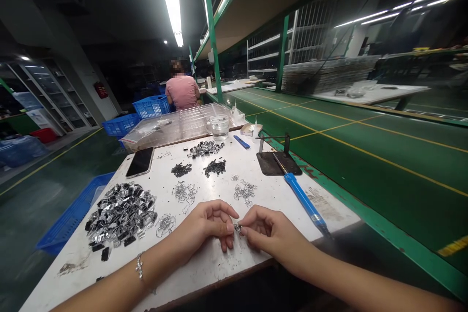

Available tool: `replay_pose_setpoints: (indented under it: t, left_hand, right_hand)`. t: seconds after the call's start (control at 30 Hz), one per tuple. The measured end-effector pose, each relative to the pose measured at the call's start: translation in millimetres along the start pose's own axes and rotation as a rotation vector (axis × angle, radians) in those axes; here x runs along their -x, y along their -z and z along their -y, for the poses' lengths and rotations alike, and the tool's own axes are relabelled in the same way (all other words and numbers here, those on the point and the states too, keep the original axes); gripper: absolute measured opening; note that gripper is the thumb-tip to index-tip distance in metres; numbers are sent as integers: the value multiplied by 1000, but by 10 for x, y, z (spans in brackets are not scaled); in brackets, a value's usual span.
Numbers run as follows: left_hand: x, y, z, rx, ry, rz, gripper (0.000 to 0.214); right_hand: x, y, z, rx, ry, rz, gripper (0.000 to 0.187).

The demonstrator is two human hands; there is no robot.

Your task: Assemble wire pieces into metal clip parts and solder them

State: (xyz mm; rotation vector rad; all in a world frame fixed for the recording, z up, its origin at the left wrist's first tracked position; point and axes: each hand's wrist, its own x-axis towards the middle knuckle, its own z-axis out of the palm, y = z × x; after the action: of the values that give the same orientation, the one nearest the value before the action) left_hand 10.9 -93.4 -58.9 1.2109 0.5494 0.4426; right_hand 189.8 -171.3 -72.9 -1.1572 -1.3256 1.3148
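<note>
Both my hands rest at the near edge of a white worktable (219, 265). My left hand (206, 226) and my right hand (265, 229) meet fingertip to fingertip, each pinching the same tiny metal part (238, 228). A bracelet sits on my left wrist. A big heap of shiny black-and-silver pieces (120, 214) lies to the left of my hands. Small clusters of wire clips (185, 192) and more wire clips (244, 190) lie just beyond my fingers.
A blue-handled soldering iron (302, 197) rests on its dark stand (278, 162) at the right. A phone (140, 162), dark part piles (215, 167), a clear cup (220, 127) and plastic trays (175, 126) sit farther back. Blue crates (71, 217) stand left. A person in pink sits beyond.
</note>
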Motion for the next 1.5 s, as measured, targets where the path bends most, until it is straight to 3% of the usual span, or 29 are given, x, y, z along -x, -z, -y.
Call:
replay_pose_setpoints:
  t: [0.4, 1.0, 1.13, 1.23, 1.5]
  left_hand:
    - [-11, -9, -22, -54, 41, -16, 24]
    - [27, -96, 52, -348, -145, -69, 19]
    - [113, -141, 45, -732, -298, -194, 11]
    - [162, -178, 65, -942, -466, -218, 11]
    - [122, -134, 151, -1110, -632, -239, 8]
  right_hand:
    - [26, 0, 31, 106, 51, 9, 14]
    - [-32, 29, -14, -86, -24, -50, 27]
    - [-16, 13, 21, -69, -31, -73, 25]
    - [-5, 3, 69, -16, -12, -106, 23]
    - [-42, -34, 60, 29, 21, -109, 29]
